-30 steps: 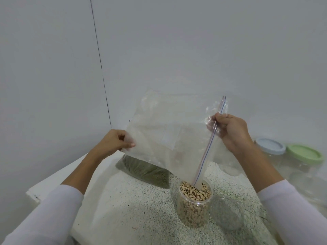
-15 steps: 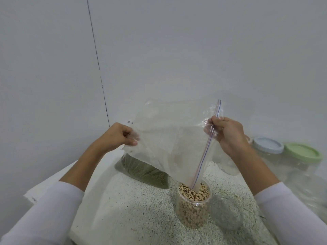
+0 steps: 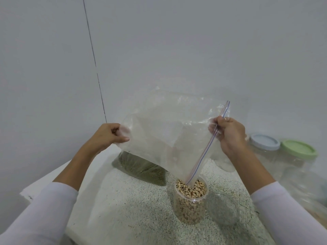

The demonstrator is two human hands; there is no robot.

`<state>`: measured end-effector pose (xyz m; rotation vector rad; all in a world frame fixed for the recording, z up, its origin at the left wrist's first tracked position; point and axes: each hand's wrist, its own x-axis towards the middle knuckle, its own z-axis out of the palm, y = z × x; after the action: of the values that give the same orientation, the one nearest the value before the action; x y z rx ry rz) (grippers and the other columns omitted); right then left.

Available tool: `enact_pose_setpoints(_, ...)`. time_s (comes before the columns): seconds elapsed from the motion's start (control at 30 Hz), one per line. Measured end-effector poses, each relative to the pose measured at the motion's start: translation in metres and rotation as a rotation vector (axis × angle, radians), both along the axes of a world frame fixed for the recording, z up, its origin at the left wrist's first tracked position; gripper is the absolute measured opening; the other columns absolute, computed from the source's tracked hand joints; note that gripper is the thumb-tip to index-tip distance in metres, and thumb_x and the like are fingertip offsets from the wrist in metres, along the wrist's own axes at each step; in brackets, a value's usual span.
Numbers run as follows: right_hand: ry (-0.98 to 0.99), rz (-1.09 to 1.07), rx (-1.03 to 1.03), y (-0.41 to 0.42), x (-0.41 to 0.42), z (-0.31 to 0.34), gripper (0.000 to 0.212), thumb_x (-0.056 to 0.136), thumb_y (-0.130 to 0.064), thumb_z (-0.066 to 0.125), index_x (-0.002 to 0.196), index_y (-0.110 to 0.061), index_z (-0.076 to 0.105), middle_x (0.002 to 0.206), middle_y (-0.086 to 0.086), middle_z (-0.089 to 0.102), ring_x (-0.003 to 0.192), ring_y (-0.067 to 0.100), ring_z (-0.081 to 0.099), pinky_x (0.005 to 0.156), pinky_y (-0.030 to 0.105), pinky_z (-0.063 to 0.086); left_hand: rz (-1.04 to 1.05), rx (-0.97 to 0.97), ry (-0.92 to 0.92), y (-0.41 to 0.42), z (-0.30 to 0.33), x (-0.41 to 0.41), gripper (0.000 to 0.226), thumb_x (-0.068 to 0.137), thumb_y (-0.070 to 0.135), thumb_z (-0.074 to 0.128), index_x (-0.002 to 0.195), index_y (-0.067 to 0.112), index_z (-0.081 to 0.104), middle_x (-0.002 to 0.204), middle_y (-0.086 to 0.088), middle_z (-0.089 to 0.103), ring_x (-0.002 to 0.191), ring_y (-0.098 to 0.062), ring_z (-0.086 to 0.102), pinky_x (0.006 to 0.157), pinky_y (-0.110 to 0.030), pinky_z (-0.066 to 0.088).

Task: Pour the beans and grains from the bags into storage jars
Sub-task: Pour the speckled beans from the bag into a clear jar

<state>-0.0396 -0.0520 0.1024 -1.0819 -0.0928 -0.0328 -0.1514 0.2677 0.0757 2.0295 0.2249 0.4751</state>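
Emptying step, near its end. Left hand [image 3: 108, 137] pinching the closed bottom edge of a clear zip-lock bag [image 3: 168, 137], thumb on top, fingers curled beneath the film. Right hand [image 3: 230, 137] clamped on the zipper edge near its upper end, fingers wrapped round the plastic. Bag stretched between the two grips, tilted so that the low zipper corner dips below and inward of the right grip, into the mouth of the open jar [image 3: 191, 200]. Bag apparently empty now: no beans visible inside the film. Jar filled almost to the rim with black-eyed peas [image 3: 192, 189], standing on the speckled tabletop [image 3: 123, 209] below and between both grips.

Just right of that jar, below the right forearm, a clear lid [image 3: 222, 208] lying flat. Beneath the left grip and behind the held bag, a second bag of green grains [image 3: 141, 167], still full and lying on the tabletop. Beyond the right grip, a jar with a blue lid [image 3: 265, 141] and a jar with a green lid [image 3: 299, 149], both closed; contents hard to tell.

Next move, by judgement: a light shake to free any stragglers, then lifting the corner clear of the rim without knocking the full jar, setting the bag aside, capping with the clear lid, and turning to the green grains.
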Motion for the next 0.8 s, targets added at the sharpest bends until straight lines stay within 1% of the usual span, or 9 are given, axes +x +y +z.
enact_pose_setpoints(0.07, 0.003, -0.007, 0.002, 0.0, 0.0, -0.001, 0.021, 0.095, 0.001, 0.05, 0.075, -0.005, 0.051, 0.076, 0.008, 0.058, 0.062, 0.016, 0.055, 0.051, 0.021, 0.054, 0.013, 0.003, -0.007, 0.002, -0.002, 0.001, 0.023, 0.07, -0.009, 0.076, 0.091, -0.003, 0.069, 0.084, -0.022, 0.064, 0.075, -0.022, 0.059, 0.068, -0.025, 0.048)
enact_pose_setpoints(0.17, 0.008, -0.015, 0.006, 0.001, 0.0, -0.002, 0.021, 0.095, 0.002, 0.049, 0.075, -0.005, 0.051, 0.076, 0.008, 0.057, 0.063, 0.016, 0.054, 0.051, 0.021, 0.054, -0.014, -0.025, -0.013, 0.005, -0.004, -0.001, 0.023, 0.073, -0.013, 0.072, 0.086, 0.006, 0.071, 0.072, -0.013, 0.069, 0.064, -0.009, 0.066, 0.062, -0.016, 0.052)
enact_pose_setpoints(0.27, 0.006, -0.017, 0.008, 0.002, 0.0, -0.003, 0.022, 0.095, 0.001, 0.049, 0.074, -0.006, 0.051, 0.076, 0.009, 0.058, 0.063, 0.017, 0.055, 0.051, 0.02, 0.054, -0.064, -0.076, -0.009, 0.006, -0.006, -0.004, 0.022, 0.079, -0.009, 0.067, 0.091, 0.009, 0.07, 0.072, -0.006, 0.073, 0.071, -0.01, 0.07, 0.067, -0.018, 0.055)
enact_pose_setpoints(0.37, 0.003, -0.027, 0.01, 0.003, -0.001, -0.005, 0.022, 0.096, 0.0, 0.049, 0.074, -0.006, 0.051, 0.075, 0.008, 0.057, 0.061, 0.015, 0.054, 0.052, 0.02, 0.054, -0.079, -0.206, -0.043, 0.006, -0.015, -0.004, 0.021, 0.083, -0.003, 0.064, 0.101, 0.008, 0.068, 0.084, -0.011, 0.074, 0.081, -0.017, 0.071, 0.074, -0.026, 0.058)
enact_pose_setpoints(0.53, 0.007, -0.036, 0.046, 0.005, -0.001, -0.007, 0.022, 0.096, 0.001, 0.047, 0.075, -0.006, 0.05, 0.073, 0.007, 0.058, 0.058, 0.013, 0.053, 0.052, 0.02, 0.054, -0.092, -0.641, -0.162, -0.004, -0.04, 0.002, 0.033, 0.075, 0.015, 0.066, 0.106, 0.005, 0.063, 0.08, -0.004, 0.066, 0.079, -0.019, 0.072, 0.069, -0.032, 0.059)
enact_pose_setpoints(0.6, 0.014, -0.031, 0.072, 0.006, -0.001, -0.008, 0.023, 0.097, 0.001, 0.046, 0.075, -0.006, 0.05, 0.073, 0.006, 0.057, 0.057, 0.012, 0.053, 0.052, 0.02, 0.054, -0.089, -0.855, -0.222, -0.009, -0.05, 0.007, 0.054, 0.054, 0.024, 0.087, 0.1, 0.006, 0.064, 0.082, -0.002, 0.065, 0.075, -0.017, 0.071, 0.064, -0.03, 0.059)
enact_pose_setpoints(0.67, 0.004, -0.02, 0.097, 0.008, -0.001, -0.01, 0.025, 0.097, 0.001, 0.045, 0.074, -0.006, 0.049, 0.072, 0.006, 0.058, 0.055, 0.011, 0.053, 0.052, 0.02, 0.054, -0.124, -1.053, -0.28, -0.014, -0.062, 0.015, 0.074, 0.025, 0.025, 0.099, 0.09, 0.005, 0.071, 0.083, -0.003, 0.071, 0.076, -0.015, 0.071, 0.067, -0.027, 0.059)
enact_pose_setpoints(0.73, -0.007, -0.013, 0.113, 0.01, -0.001, -0.013, 0.026, 0.098, 0.001, 0.045, 0.073, -0.006, 0.048, 0.073, 0.007, 0.059, 0.053, 0.01, 0.054, 0.053, 0.02, 0.054, -0.146, -1.193, -0.314, -0.022, -0.073, 0.021, 0.067, 0.015, 0.013, 0.099, 0.076, 0.001, 0.075, 0.087, -0.009, 0.072, 0.079, -0.016, 0.072, 0.075, -0.026, 0.058)
enact_pose_setpoints(0.8, -0.013, -0.015, 0.139, 0.011, 0.0, -0.016, 0.027, 0.097, 0.002, 0.045, 0.072, -0.006, 0.047, 0.073, 0.007, 0.059, 0.048, 0.008, 0.054, 0.052, 0.02, 0.053, -0.1, -1.256, -0.254, -0.034, -0.078, 0.022, 0.044, 0.035, 0.002, 0.093, 0.075, -0.004, 0.074, 0.092, -0.014, 0.07, 0.082, -0.019, 0.071, 0.084, -0.027, 0.056)
